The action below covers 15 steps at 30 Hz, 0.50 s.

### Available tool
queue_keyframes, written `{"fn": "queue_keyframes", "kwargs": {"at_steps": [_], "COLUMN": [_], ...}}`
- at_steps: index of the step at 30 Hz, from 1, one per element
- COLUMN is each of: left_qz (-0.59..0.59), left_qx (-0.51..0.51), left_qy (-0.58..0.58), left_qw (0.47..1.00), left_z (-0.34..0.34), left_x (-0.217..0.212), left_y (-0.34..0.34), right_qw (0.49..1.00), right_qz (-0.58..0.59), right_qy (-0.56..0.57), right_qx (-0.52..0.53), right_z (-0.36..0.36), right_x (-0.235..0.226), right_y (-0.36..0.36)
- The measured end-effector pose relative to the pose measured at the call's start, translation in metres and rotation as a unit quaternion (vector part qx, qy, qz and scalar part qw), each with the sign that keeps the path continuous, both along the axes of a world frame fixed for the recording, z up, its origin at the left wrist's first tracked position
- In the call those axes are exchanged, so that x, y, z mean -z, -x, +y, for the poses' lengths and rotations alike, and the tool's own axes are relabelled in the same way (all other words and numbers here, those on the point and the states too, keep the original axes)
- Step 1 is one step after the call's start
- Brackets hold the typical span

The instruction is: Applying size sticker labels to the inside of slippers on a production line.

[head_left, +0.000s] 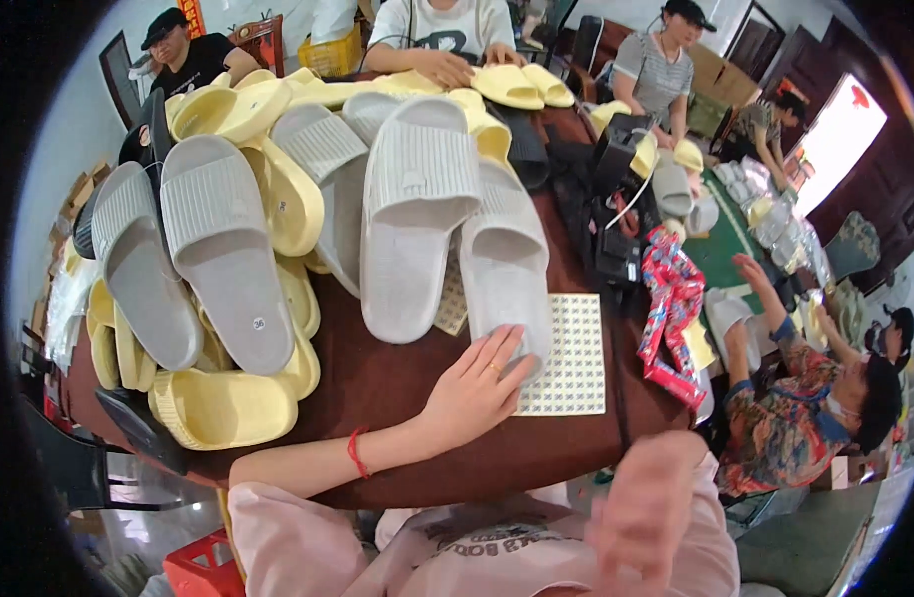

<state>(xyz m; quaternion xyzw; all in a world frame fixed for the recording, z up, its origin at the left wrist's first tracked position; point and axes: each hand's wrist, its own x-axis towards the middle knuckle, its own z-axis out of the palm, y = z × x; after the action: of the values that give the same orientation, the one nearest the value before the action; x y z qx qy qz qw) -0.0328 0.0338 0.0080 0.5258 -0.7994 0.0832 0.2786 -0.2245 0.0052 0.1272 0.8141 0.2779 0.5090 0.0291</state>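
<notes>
Head view shows us our left hand (pixel 472 398) with the fingers straight and close together, laid over the heel end of a grey slipper (pixel 505 264); its grip is wide and flat, not closed around the slipper. This slipper lies at the middle of the brown surface (pixel 347 398), its strap away from us, and it hides part of a white sticker sheet (pixel 581 348). Just beside it, on the left, is another grey slipper (pixel 407 274) with a ribbed strap. Our right hand (pixel 651 512) is in front of the shirt (pixel 457 562), apart from the slippers; it is blurred, so we cannot tell its grip. Further left we see a pair of grey slippers (pixel 233 264) among yellow slippers (pixel 228 413). We wear a red bracelet (pixel 356 454) on the left wrist.
</notes>
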Motion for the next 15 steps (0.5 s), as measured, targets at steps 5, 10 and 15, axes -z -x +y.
{"fn": "queue_keyframes", "kwargs": {"at_steps": [5,10,15], "left_qz": [-0.01,-0.011,-0.011], "left_qx": [0.009,0.013,0.013], "left_qy": [-0.007,-0.01,-0.004], "left_qw": [1.0,1.0,1.0], "left_z": [0.001,0.002,0.002], "left_x": [-0.001,-0.001,0.0], "left_y": [-0.002,-0.002,-0.002], "right_qw": [0.99,0.96,0.92], "right_qz": [-0.085,0.036,0.045], "right_qy": [-0.052,-0.169,-0.274], "right_qx": [-0.099,-0.222,-0.278], "right_z": [0.047,0.049,0.058], "right_x": [-0.002,-0.028,-0.035], "right_y": [-0.009,0.002,-0.001]}}
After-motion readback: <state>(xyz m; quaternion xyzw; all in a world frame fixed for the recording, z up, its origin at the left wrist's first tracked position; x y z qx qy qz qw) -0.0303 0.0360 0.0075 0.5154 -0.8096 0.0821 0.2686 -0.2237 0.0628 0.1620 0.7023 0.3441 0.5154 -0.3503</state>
